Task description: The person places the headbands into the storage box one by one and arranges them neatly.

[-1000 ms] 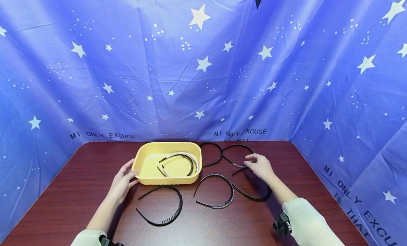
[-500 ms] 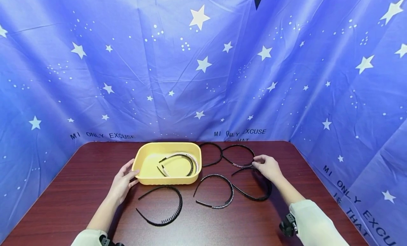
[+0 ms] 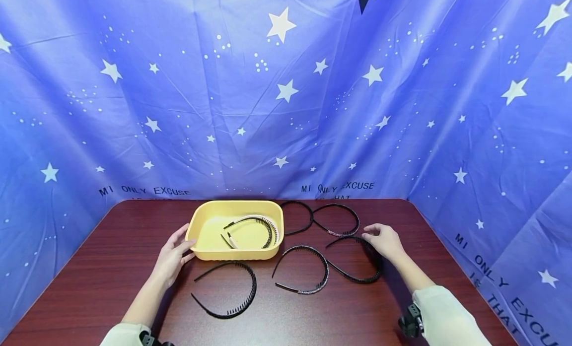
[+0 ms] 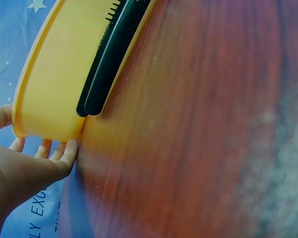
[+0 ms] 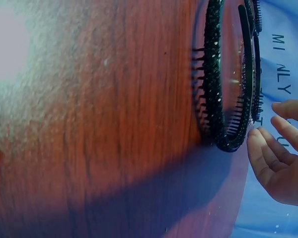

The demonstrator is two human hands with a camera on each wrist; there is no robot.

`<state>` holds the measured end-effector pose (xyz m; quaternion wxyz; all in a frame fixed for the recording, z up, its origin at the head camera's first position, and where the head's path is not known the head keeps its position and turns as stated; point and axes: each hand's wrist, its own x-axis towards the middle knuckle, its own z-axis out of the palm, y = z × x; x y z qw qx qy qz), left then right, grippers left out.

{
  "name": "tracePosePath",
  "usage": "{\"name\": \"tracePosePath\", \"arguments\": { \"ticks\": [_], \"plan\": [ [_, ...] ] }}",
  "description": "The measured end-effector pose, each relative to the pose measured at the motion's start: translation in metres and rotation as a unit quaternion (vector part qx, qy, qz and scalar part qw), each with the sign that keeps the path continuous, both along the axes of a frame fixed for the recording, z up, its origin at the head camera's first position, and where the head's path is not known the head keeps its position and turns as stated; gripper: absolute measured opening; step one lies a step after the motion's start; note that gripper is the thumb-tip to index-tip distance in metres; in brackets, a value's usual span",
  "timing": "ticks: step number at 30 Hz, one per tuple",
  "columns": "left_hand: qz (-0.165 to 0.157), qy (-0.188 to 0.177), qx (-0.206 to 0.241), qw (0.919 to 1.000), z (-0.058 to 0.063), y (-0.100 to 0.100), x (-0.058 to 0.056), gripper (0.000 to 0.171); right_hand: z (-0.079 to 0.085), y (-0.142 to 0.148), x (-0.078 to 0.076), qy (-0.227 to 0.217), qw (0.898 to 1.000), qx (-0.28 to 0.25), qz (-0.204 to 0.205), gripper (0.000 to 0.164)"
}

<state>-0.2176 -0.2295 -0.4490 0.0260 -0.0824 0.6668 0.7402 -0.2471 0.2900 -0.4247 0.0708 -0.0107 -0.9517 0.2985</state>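
My left hand [image 3: 170, 259] holds the left end of a yellow plastic basket [image 3: 234, 254], thumb at its rim and fingers against the outer wall. Inside lie a black toothed headband [image 3: 270, 232] and a white one [image 3: 275, 227]. On the right, my right hand [image 3: 383, 241] has its fingers loosely bent with nothing between them. Its fingertips are just beside a black headband [image 3: 364, 281]; the right wrist view shows a glittery black headband [image 5: 213, 74] near them. A headband with a glitter section [image 3: 327, 272] lies left of that, and a plain black toothed one [image 3: 255, 284] lies before the basket.
Two more headbands rest at the back: one black [image 3: 311, 217] right beside the basket, another [image 3: 336, 204] with a patterned patch. The dark red wooden table [image 3: 286, 321] ends at a blue star-printed cloth [image 3: 250, 98] hung behind and along the sides.
My right hand has drawn back to the right, away from the headband with the patterned patch, which now shows whole. The left hand and basket have stayed put.
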Motion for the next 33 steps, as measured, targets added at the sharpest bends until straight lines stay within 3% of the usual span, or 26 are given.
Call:
{"name": "tracePosePath", "arguments": {
  "ticks": [33],
  "plan": [
    [-0.006, 0.006, 0.008, 0.9999, -0.002, -0.002, -0.001, 0.067, -0.015, 0.016, 0.004, -0.028, 0.998, 0.054, 0.012, 0.028]
  ]
}}
